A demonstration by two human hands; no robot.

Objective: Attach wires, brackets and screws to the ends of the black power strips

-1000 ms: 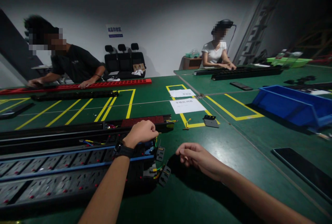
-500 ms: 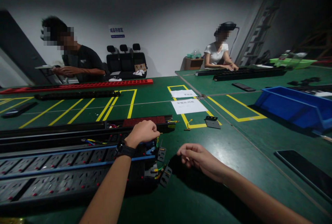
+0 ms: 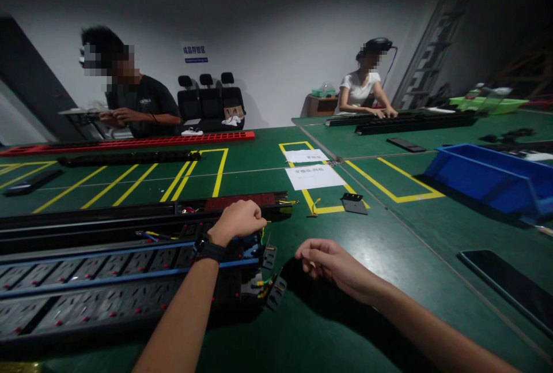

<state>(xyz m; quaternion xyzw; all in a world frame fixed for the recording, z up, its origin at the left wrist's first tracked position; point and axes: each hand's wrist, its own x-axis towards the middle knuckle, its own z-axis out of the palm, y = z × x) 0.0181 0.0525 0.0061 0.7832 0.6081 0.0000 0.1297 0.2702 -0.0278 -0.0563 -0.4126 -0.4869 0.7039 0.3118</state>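
My left hand (image 3: 239, 220) is closed in a fist over the right end of a long black power strip (image 3: 95, 281), pinching something thin that I cannot make out near coloured wires (image 3: 262, 281) spilling from the end cap. A black watch sits on that wrist. My right hand (image 3: 329, 262) hovers just right of the strip's end, low over the green table (image 3: 371, 246), fingers curled in with thumb against them; what they hold is hidden. A second strip with a red section (image 3: 244, 201) lies just behind.
A small black plate (image 3: 353, 203) and white papers (image 3: 313, 176) lie ahead. A blue bin (image 3: 488, 177) stands right, a flat black panel (image 3: 510, 289) near right. One person sits far left behind a red strip (image 3: 129, 143); another sits far right at black strips (image 3: 410, 122).
My hands have barely moved. The person at the far left has straightened up, drawn both hands off the red strip, and now holds them together near the chest.
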